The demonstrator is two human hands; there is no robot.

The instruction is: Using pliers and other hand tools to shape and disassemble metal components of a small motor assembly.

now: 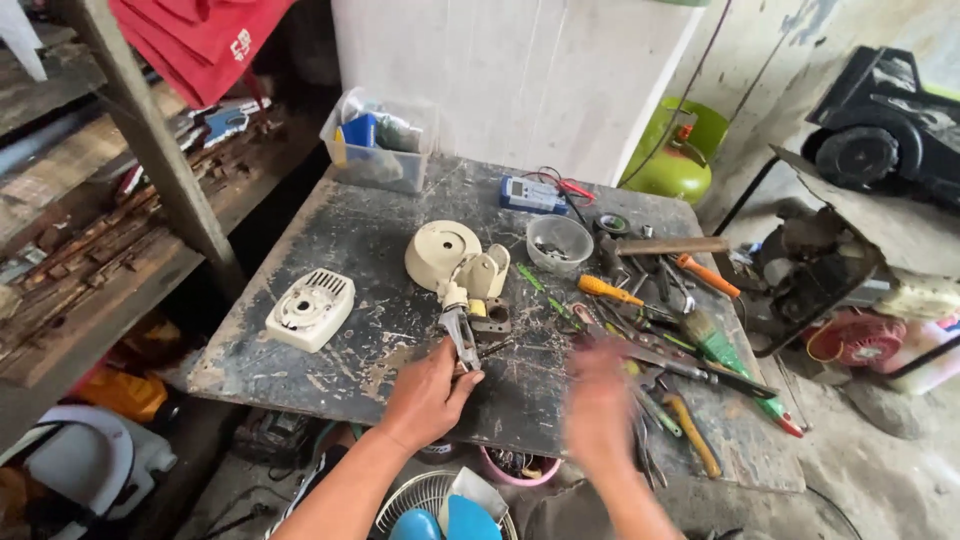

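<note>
Centrally on the dark, scratched worktop point(330, 215) a cream fan motor assembly point(462, 275) is seen, with its round housing lying toward the back and a metal bracket point(461, 335) projecting toward the near edge. The left hand point(425, 397) is laid against that bracket, its fingers curled about the lower end in a loose grasp. The right hand point(598, 400) is blurred above the worktop's near right part; whether it is clenched or released cannot be told, and nothing is seen held in it. A cream vented cover point(310, 309) is set apart to the left. A small bowl of screws point(559, 243) stands behind, and screwdrivers, pliers and a brush point(712, 340) are scattered at the right.
</note>
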